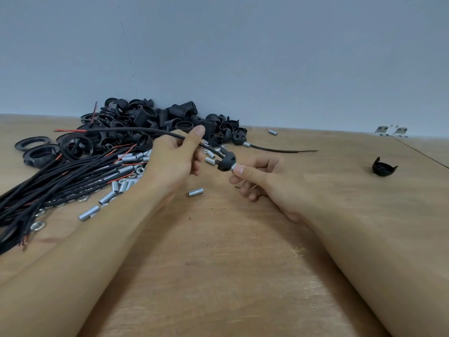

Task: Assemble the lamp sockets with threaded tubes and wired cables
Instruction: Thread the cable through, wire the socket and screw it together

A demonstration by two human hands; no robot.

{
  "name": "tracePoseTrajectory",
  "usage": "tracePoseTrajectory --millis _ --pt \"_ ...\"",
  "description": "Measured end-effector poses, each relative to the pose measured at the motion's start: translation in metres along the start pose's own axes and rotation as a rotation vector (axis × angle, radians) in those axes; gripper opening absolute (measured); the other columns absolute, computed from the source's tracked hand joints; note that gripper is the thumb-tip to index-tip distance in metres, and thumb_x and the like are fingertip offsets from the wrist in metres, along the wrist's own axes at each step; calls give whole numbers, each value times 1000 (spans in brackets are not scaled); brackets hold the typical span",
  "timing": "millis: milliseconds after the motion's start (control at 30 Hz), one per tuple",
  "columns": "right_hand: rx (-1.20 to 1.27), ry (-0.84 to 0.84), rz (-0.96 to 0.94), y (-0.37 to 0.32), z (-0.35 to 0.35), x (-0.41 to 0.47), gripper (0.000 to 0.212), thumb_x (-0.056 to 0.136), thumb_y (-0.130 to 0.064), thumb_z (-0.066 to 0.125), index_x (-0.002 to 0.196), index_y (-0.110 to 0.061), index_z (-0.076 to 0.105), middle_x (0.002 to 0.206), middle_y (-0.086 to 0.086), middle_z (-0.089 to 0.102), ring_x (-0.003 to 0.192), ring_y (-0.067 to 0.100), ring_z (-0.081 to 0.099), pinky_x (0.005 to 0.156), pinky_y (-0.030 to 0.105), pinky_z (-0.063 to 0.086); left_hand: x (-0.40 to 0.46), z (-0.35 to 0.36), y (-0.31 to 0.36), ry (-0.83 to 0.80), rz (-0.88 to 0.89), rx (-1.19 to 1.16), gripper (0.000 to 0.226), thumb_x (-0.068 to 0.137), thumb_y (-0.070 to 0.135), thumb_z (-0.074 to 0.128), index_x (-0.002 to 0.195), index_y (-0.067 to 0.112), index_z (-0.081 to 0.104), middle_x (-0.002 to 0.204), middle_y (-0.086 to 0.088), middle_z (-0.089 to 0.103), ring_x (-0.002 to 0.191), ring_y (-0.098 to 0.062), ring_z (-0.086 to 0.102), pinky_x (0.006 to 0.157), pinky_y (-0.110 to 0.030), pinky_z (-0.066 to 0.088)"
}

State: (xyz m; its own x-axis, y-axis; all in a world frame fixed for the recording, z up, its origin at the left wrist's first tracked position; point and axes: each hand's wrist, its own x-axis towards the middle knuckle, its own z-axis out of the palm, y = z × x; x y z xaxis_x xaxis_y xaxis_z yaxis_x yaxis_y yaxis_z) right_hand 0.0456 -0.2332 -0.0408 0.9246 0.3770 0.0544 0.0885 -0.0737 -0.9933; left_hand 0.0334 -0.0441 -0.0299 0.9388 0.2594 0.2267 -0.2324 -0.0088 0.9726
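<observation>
I am watching the left hand (173, 159) holding a black cable (136, 129) above the tabletop (218, 251), its fingers curling round the smooth round sheath with the thumb lying straight along the top. The cable is running down into a black domed socket cap (226, 161) — matte plastic, rounded like half a ball. The right hand (264, 181) is meeting the cap from the other side, its grip narrowing to a pinch, thumb and forefinger closing on a short silver threaded tube (233, 166) that is sticking out of the cap's underside. The remaining fingers are curling loosely beneath.

To the left a thick bundle of black cables (48, 188) is lying fanned across the wood, red wire ends showing here and there. Among and beside them loose metal tubes (114, 188) are scattered — bright, cylindrical, finely ribbed — with flat hex nuts (37, 225) mixed in. One single tube (195, 192) is lying apart, between the two wrists. Against the pale wall a heap of black socket parts (158, 120) is piled: ribbed barrels, flat rings, domed caps. An assembled cap with tube and cable (239, 138) is resting just beside the heap. Far right, a lone black cap (384, 167) is sitting open side up, and small metal brackets (391, 130) are lying near the wall. The tabletop is light plywood with a faint grain.
</observation>
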Motion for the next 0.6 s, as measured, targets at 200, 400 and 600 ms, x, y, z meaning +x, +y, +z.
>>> tracePoseTrajectory --millis 200,400,600 --pt "157 81 -54 -5 -1 -1 4 85 -19 72 85 -16 73 84 9 74 58 14 63 49 23 48 -2 1 1 -168 -200 -125 32 94 37 62 73 14 59 58 3 55 49 -10 46 47 -22 41" --pt "360 66 -20 -9 -9 1 10 70 -24 76 74 -15 78 73 7 72 57 12 64 50 20 50 -13 18 4 -187 -51 3 46 91 51 57 78 8 67 64 -6 62 49 -14 50 52 -27 43" --pt "522 122 90 -11 -17 5 7 68 -17 73 66 -13 79 72 6 73 58 10 68 47 15 50 -7 8 13 130 6 -278 33 100 33 55 75 12 58 55 2 59 43 -9 47 46 -20 42"
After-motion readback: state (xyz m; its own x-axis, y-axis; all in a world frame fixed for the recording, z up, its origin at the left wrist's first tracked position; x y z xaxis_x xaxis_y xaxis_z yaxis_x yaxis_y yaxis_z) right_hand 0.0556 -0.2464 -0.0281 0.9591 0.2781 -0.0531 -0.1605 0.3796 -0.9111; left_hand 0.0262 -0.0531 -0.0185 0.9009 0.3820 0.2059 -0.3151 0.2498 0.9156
